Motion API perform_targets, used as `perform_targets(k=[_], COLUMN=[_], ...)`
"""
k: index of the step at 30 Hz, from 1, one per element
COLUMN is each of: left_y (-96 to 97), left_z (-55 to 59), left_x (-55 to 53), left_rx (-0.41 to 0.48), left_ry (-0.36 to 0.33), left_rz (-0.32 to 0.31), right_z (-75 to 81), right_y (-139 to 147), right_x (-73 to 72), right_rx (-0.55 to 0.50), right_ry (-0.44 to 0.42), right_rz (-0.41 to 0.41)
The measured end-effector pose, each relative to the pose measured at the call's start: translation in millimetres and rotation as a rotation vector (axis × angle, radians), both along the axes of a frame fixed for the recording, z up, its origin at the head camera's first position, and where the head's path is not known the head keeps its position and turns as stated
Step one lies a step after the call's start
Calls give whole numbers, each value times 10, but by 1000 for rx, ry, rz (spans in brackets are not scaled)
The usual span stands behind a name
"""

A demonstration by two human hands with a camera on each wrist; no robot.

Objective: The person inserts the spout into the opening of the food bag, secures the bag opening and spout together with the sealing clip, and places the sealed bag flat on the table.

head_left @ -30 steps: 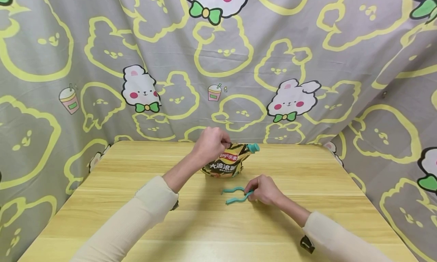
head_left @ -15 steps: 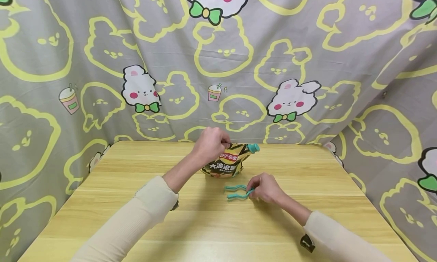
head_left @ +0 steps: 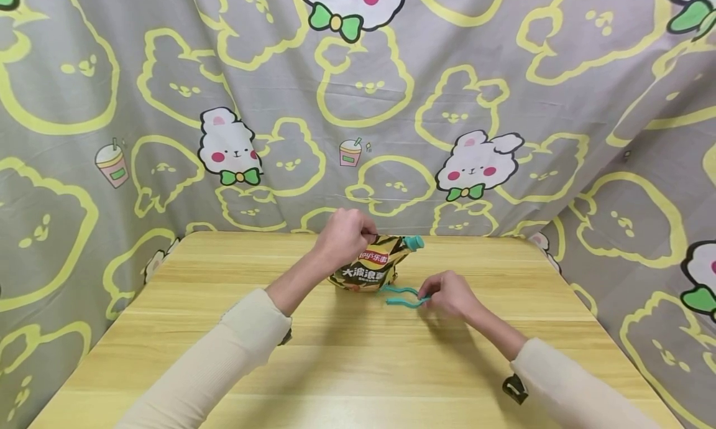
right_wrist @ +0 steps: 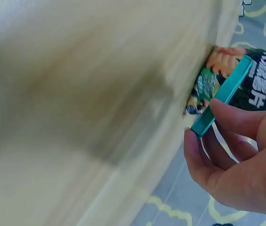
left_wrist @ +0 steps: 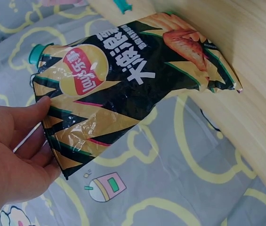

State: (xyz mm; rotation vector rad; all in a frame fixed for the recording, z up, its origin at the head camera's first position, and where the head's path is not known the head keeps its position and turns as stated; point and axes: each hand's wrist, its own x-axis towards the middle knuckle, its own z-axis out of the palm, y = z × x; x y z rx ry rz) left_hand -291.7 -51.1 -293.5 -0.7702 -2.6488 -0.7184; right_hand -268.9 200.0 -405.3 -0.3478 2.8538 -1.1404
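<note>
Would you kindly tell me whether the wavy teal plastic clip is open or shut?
Open: the wavy teal plastic clip, held in the right hand, has its two arms apart in the head view.

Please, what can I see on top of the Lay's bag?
At one upper corner of the bag sits a teal cap-like piece, and the left grip pinches the bag's top. Whatever that grip covers cannot be seen.

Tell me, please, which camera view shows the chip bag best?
The left wrist view: nearly the whole front of the chip bag is visible, logo large. The head view shows it small, partly behind the left hand; the right wrist view crops it, with the teal tool in front.
</note>
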Motion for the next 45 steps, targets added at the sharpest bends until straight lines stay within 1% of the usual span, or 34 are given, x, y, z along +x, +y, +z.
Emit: perform_targets(k=[3,12,22,27,36,45], left_y=[-3,-3,-12,-16,-13,-2], left_z=[-5,-8,-14,-11,-9,-2], left_x=[-4,-6,-10,-7,-11,-22], left_rx=[-3,-3,-8,-4,-8,-4], left_ry=[6,-4,-8,-16,1,15], left_rz=[2,5,8,10,14,4], right_z=[61,251,374,397,414,473], right_y=[66,301,468,462,363,233], right_x=[-21,-99,-153,-153,-161,-148], right_rx=[2,23,47,37,-2,-6], right_ry=[8,14,38,32,40,88], right_rz=[-1,-70,-109,-113,-95,-68])
